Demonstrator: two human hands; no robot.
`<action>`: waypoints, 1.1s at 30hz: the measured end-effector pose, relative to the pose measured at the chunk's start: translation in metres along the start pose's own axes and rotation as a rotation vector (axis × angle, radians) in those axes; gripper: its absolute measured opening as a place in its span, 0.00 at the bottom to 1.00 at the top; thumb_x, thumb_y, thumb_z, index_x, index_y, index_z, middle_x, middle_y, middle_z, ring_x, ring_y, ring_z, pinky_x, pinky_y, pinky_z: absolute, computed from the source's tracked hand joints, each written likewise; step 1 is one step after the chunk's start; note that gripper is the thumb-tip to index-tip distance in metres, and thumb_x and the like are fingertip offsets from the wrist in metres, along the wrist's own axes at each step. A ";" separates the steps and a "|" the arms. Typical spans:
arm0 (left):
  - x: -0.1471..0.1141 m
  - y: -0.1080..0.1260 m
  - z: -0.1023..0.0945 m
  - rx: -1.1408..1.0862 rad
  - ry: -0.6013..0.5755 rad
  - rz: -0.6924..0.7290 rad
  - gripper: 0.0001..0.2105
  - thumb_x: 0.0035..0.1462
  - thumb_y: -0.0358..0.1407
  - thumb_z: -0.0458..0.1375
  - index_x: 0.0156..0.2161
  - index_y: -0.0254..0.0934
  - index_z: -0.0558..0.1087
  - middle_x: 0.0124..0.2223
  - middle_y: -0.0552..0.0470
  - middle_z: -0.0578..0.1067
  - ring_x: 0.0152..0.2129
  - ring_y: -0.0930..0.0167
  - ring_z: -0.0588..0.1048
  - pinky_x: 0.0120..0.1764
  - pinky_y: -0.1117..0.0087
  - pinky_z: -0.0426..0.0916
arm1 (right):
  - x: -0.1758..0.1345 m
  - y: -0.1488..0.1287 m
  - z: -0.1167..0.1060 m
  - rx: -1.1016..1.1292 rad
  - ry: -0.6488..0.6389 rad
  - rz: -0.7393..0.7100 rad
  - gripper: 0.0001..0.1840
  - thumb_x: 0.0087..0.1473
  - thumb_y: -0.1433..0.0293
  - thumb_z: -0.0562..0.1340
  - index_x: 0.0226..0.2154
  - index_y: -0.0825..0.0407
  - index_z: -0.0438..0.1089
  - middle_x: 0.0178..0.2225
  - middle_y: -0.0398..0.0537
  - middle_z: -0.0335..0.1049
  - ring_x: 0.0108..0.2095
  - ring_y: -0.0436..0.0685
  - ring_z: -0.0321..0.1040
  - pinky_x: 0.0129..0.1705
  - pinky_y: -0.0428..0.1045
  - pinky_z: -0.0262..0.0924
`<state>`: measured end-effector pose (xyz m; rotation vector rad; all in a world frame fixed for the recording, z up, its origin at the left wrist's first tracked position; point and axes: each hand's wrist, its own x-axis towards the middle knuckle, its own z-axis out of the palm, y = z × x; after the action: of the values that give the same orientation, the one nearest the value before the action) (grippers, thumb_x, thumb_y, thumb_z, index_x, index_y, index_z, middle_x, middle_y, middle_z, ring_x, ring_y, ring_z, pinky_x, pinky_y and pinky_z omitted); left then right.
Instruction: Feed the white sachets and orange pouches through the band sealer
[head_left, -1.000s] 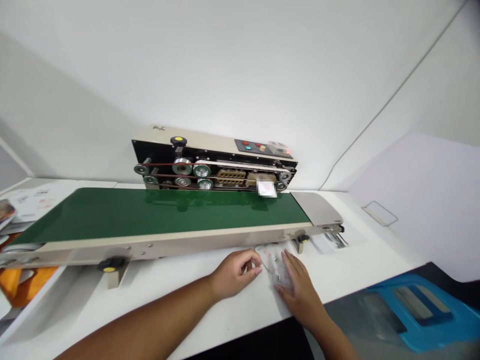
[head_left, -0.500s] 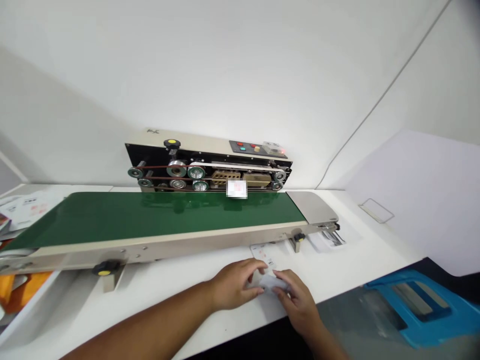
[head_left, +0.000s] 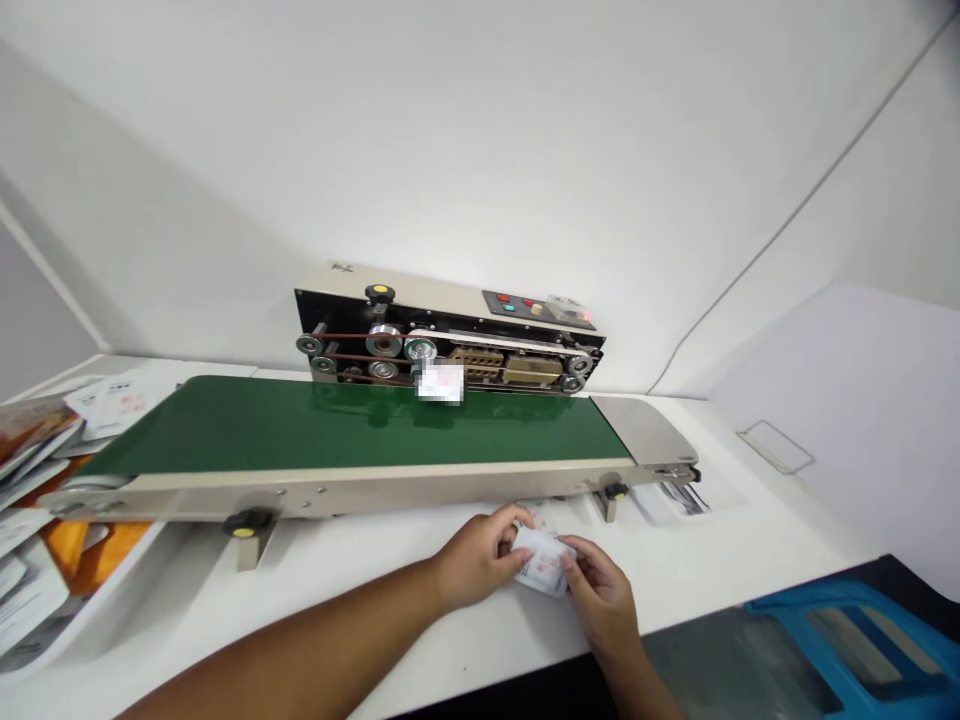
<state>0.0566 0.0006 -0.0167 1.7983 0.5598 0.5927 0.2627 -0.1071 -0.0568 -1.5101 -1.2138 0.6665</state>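
Just in front of the conveyor, a small white packet (head_left: 544, 562) with red print is held between both hands. My left hand (head_left: 480, 558) is closed on its left edge, thumb on the near face. On its right edge, my right hand (head_left: 600, 590) pinches it between thumb and fingers. Partly hidden behind the hands, another printed packet (head_left: 537, 514) lies on the white table. A further white packet (head_left: 442, 382), its print blurred, is at the rollers of the band sealer (head_left: 510, 300), over the green conveyor belt (head_left: 262, 430).
On the left, a white bin (head_left: 112, 590) contains several packets and orange material. White packets (head_left: 116, 400) lie by the belt's left end. A clear tray (head_left: 679, 500) sits under the metal end plate (head_left: 646, 428). A blue-rimmed container (head_left: 817, 640) stands lower right.
The packet in my hands has turned its printed face toward me and looks flatter. The packet at the sealer has travelled left along the machine. The view has shifted slightly.
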 end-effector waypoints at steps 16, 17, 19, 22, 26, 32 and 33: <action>0.000 -0.003 -0.003 0.025 -0.022 0.022 0.21 0.60 0.36 0.60 0.58 0.40 0.62 0.41 0.52 0.76 0.26 0.74 0.66 0.30 0.73 0.61 | 0.163 -0.104 -0.115 0.222 0.275 0.079 0.18 0.48 0.63 0.69 0.41 0.55 0.76 0.20 0.40 0.68 0.18 0.46 0.59 0.19 0.42 0.54; -0.001 -0.002 -0.003 0.041 -0.029 0.019 0.20 0.60 0.36 0.60 0.57 0.40 0.64 0.40 0.53 0.76 0.25 0.74 0.66 0.30 0.73 0.60 | 0.173 -0.106 -0.112 0.224 0.292 0.086 0.16 0.47 0.64 0.69 0.38 0.55 0.76 0.21 0.42 0.69 0.19 0.47 0.62 0.19 0.43 0.56; -0.002 0.002 -0.003 0.090 -0.054 0.012 0.15 0.60 0.36 0.60 0.52 0.40 0.69 0.39 0.54 0.77 0.25 0.74 0.65 0.29 0.74 0.60 | 0.187 -0.107 -0.103 0.221 0.257 0.118 0.11 0.46 0.66 0.69 0.33 0.55 0.75 0.22 0.44 0.70 0.20 0.49 0.64 0.20 0.44 0.60; -0.005 0.006 -0.004 0.184 -0.088 0.024 0.11 0.59 0.36 0.61 0.48 0.40 0.74 0.38 0.54 0.77 0.24 0.75 0.65 0.29 0.74 0.59 | 0.200 -0.106 -0.088 0.226 0.170 0.149 0.09 0.45 0.67 0.69 0.30 0.55 0.74 0.22 0.46 0.70 0.20 0.50 0.65 0.21 0.45 0.62; -0.005 0.005 -0.005 0.247 -0.086 0.088 0.11 0.59 0.35 0.61 0.47 0.41 0.76 0.38 0.54 0.78 0.24 0.75 0.65 0.29 0.75 0.60 | 0.209 -0.109 -0.079 0.208 0.083 0.170 0.13 0.45 0.67 0.70 0.35 0.56 0.77 0.26 0.49 0.73 0.22 0.50 0.65 0.23 0.46 0.64; -0.002 -0.001 -0.004 0.260 -0.044 0.144 0.07 0.59 0.34 0.62 0.43 0.40 0.78 0.36 0.54 0.78 0.24 0.75 0.66 0.28 0.76 0.60 | 0.144 -0.107 -0.067 -0.248 0.553 -0.246 0.17 0.59 0.59 0.64 0.47 0.49 0.77 0.44 0.51 0.76 0.40 0.58 0.73 0.39 0.51 0.70; -0.001 -0.001 -0.004 0.258 -0.031 0.155 0.06 0.59 0.34 0.62 0.42 0.40 0.78 0.35 0.54 0.78 0.24 0.75 0.67 0.28 0.76 0.60 | 0.123 -0.100 -0.062 -0.305 0.539 -0.354 0.15 0.61 0.60 0.62 0.45 0.49 0.77 0.44 0.51 0.76 0.43 0.60 0.73 0.43 0.54 0.70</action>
<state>0.0528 0.0031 -0.0167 2.1054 0.4966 0.6188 0.3228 -0.0218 0.0777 -1.5305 -1.1433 -0.1671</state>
